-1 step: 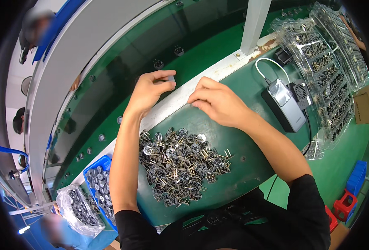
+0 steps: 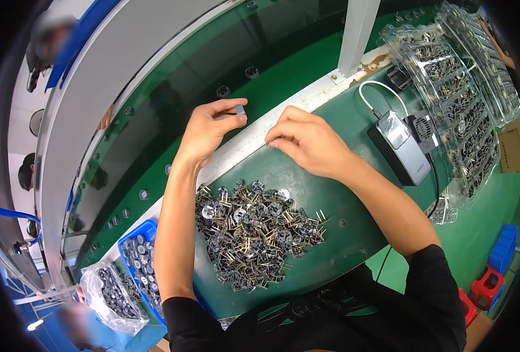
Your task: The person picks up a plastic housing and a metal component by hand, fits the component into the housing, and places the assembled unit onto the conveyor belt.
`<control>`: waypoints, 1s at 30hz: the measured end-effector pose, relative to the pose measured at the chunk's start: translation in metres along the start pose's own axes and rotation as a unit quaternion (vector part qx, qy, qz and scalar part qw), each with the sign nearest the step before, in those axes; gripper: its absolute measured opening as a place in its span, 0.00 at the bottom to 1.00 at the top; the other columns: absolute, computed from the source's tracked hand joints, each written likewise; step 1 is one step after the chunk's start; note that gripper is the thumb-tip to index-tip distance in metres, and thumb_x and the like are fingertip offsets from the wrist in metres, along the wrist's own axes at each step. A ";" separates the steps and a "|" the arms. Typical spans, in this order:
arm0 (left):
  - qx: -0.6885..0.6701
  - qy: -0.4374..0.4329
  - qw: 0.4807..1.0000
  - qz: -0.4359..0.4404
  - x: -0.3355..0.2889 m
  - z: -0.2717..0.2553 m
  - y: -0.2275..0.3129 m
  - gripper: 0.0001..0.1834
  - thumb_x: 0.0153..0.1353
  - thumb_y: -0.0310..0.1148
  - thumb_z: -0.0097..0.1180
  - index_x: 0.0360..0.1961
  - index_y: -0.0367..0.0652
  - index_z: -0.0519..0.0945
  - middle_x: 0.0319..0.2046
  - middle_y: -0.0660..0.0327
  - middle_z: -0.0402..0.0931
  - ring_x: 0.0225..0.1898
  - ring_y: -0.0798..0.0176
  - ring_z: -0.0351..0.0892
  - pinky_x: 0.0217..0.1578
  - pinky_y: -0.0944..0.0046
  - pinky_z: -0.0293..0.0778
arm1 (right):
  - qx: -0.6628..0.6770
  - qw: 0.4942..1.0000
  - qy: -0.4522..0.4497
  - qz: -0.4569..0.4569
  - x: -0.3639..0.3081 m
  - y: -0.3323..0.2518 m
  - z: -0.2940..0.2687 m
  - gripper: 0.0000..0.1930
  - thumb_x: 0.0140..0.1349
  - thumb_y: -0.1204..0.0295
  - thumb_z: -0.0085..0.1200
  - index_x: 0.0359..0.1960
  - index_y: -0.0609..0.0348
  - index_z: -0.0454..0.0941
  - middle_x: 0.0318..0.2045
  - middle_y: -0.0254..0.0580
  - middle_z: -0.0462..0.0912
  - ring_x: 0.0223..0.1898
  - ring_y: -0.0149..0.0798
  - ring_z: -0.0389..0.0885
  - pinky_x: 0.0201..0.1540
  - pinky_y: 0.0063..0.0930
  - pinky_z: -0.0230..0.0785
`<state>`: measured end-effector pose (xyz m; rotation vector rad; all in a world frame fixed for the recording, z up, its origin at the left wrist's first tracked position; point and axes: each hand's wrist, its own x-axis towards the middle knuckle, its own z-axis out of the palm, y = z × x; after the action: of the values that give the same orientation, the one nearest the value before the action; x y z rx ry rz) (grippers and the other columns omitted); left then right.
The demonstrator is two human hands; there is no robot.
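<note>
My left hand (image 2: 206, 132) is raised over the white ledge (image 2: 228, 154), beside the green conveyor belt (image 2: 283, 79). Its thumb and forefinger pinch a small grey plastic cap (image 2: 240, 110). To the right, my right hand (image 2: 308, 142) hovers near the ledge's inner edge with its fingertips pressed together. Whatever sits between those fingertips is too small or hidden to make out. Below both hands, a heap of small round dark parts with brass-coloured metal pins (image 2: 254, 232) lies on the green tabletop (image 2: 336, 252).
Grey caps fill a blue bin (image 2: 148, 226) and a clear plastic bag (image 2: 132, 324) at left. A grey-black power bank (image 2: 409, 154) with a white cable stands right, beside clear trays (image 2: 456, 102) of pinned parts. A white post (image 2: 357, 38) rises from the ledge. Scattered parts sit on the belt.
The fingers of my left hand have shifted slightly around the grey cap. Both arms stay in nearly the same place, and the heap looks the same.
</note>
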<state>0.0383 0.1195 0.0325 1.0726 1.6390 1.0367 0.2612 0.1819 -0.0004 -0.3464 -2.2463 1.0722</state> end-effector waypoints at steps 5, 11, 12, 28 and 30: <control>-0.140 0.013 0.990 0.014 -0.029 0.015 0.012 0.23 0.55 0.19 0.64 0.54 0.30 0.77 0.43 0.53 0.81 0.42 0.64 0.82 0.49 0.66 0.77 | 0.118 0.986 0.069 0.097 0.005 -0.006 -0.010 0.06 0.61 0.83 0.55 0.37 0.62 0.81 0.34 0.36 0.73 0.33 0.29 0.78 0.34 0.23 0.72; -0.128 0.004 0.991 0.028 -0.053 0.029 0.017 0.23 0.54 0.14 0.62 0.53 0.28 0.74 0.47 0.50 0.80 0.46 0.62 0.82 0.51 0.65 0.79 | 0.234 0.969 0.054 0.059 0.005 -0.009 -0.011 0.09 0.59 0.83 0.59 0.41 0.63 0.83 0.36 0.37 0.77 0.33 0.27 0.79 0.35 0.20 0.73; -0.130 0.024 0.990 0.039 -0.055 0.033 0.017 0.19 0.54 0.11 0.61 0.47 0.28 0.74 0.47 0.48 0.79 0.47 0.60 0.82 0.51 0.65 0.80 | 0.235 0.969 0.052 0.059 0.005 -0.012 -0.012 0.09 0.59 0.83 0.59 0.41 0.63 0.83 0.36 0.37 0.77 0.33 0.27 0.79 0.35 0.20 0.73; -0.174 -0.014 0.983 0.048 -0.073 0.057 0.020 0.17 0.54 0.09 0.59 0.40 0.34 0.67 0.42 0.45 0.80 0.44 0.59 0.83 0.47 0.62 0.84 | 0.219 0.968 0.121 0.036 -0.001 -0.028 0.006 0.07 0.52 0.79 0.65 0.34 0.59 0.86 0.31 0.34 0.78 0.31 0.28 0.76 0.30 0.22 0.66; -0.182 -0.010 0.982 0.047 -0.074 0.056 0.017 0.19 0.54 0.10 0.60 0.44 0.32 0.69 0.42 0.46 0.80 0.44 0.60 0.83 0.46 0.63 0.83 | 0.218 0.969 0.110 0.046 -0.001 -0.025 0.009 0.07 0.52 0.79 0.64 0.34 0.59 0.86 0.32 0.35 0.79 0.31 0.29 0.76 0.31 0.22 0.67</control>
<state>0.1112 0.0637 0.0510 0.9167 1.3259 1.3244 0.2571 0.1601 0.0142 -0.3627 -1.7571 1.4604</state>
